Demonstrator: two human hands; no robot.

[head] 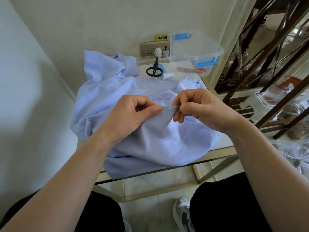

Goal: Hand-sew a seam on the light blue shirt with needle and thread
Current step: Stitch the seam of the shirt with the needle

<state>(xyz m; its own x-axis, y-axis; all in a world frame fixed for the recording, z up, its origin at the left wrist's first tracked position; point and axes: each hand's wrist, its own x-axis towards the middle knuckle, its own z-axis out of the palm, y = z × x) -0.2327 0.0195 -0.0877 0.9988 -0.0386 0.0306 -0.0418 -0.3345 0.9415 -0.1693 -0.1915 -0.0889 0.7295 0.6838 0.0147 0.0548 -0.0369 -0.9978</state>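
From the head view, the light blue shirt (150,139) lies heaped over most of the worktop (223,145). The left hand (132,114) has a pinching grip on a raised fold. The right hand (200,109) pinches one needle (171,107), partly buried there. The thread is too fine to trace. Behind are one pair of scissors (154,69), one spool (168,75) and one clear box (197,47).

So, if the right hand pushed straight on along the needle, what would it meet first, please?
The right hand pinches the needle, pointing at the left hand. First comes the shirt fold pinched there, then probably the left thumb just behind it, though depth is unclear.
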